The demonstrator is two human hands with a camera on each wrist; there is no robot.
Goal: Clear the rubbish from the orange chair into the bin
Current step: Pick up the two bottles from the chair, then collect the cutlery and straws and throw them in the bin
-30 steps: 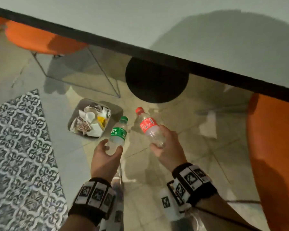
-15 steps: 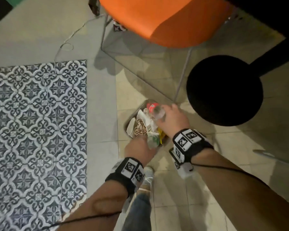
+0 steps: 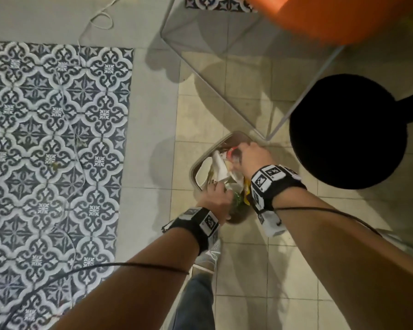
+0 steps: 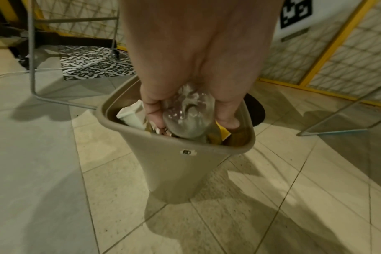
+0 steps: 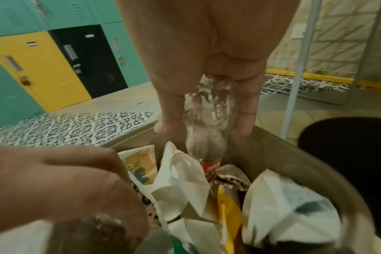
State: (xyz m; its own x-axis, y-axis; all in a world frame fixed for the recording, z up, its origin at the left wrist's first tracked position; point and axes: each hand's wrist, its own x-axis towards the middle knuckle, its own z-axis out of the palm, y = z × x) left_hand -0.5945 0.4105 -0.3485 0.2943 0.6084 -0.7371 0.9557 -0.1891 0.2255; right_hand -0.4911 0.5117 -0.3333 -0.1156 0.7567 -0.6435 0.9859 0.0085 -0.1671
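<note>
A beige bin (image 3: 206, 160) stands on the floor, full of paper and wrappers. My left hand (image 3: 216, 198) is over its near edge and grips a clear bottle with a green label (image 3: 237, 200). In the left wrist view this bottle (image 4: 187, 118) points down into the bin (image 4: 174, 163), held between thumb and fingers. My right hand (image 3: 250, 156) is over the far side and holds a clear bottle with a red label (image 5: 207, 123), neck down among the rubbish. The orange chair (image 3: 332, 17) is at the top right; its seat top is hidden.
Thin metal chair legs (image 3: 215, 91) run along the floor just beyond the bin. A black round table base (image 3: 348, 132) lies to the right. Patterned tiles (image 3: 53, 139) cover the floor at left, crossed by a white cable (image 3: 100, 20). My shoe (image 3: 210, 253) is near the bin.
Both hands have gone from holding the bottles above the floor to lowering them, neck down, into the bin's mouth. The view has swung down over the bin.
</note>
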